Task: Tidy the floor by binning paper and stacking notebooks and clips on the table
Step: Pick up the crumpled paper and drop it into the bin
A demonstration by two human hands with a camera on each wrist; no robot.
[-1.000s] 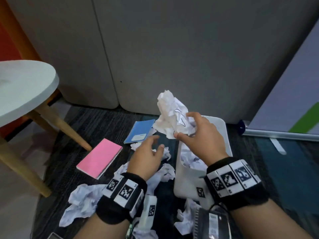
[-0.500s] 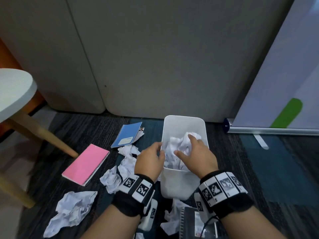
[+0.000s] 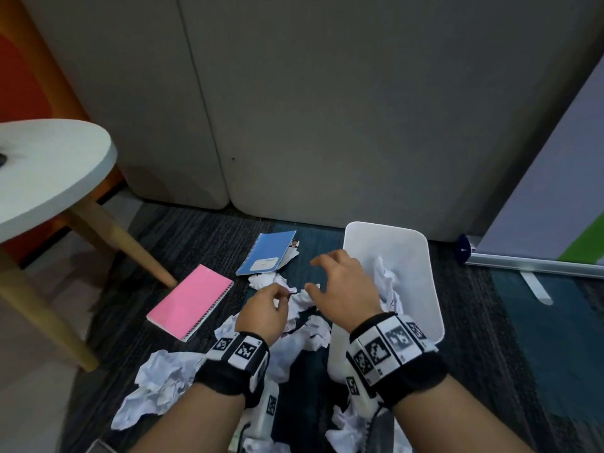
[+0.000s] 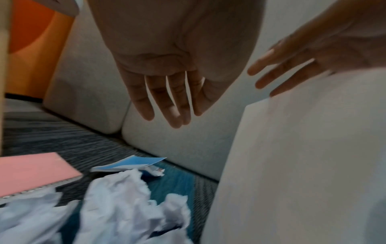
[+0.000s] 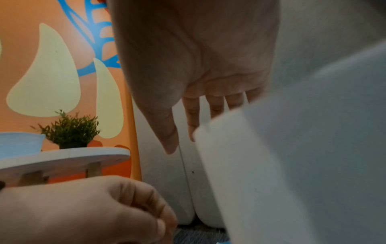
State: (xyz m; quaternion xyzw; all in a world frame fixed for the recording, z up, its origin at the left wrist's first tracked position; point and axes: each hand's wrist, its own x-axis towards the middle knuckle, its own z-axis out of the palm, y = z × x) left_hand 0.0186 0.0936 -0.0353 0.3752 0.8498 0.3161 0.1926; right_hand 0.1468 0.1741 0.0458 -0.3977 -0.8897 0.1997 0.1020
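1. Two notebooks on carpet: pink [image 3: 190, 301] by the table [image 3: 49, 178] leg, blue [image 3: 268, 253] behind it.
2. Bin [image 3: 415, 256] right of both, holding crumpled paper [image 3: 387, 282]; more paper [image 3: 157, 384] loose on the floor.
3. Right hand [image 3: 343, 289] above the bin's left rim, fingers spread, empty.
4. Left hand [image 3: 264, 310] over floor paper, fingers relaxed, empty.

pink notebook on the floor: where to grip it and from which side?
Judging by its pose, the pink notebook is best taken by the plain long edge opposite the spiral, with the left hand coming from the table side. It lies flat on the carpet, crumpled paper crowds its near corner, and the wire binding makes a poor pinch.
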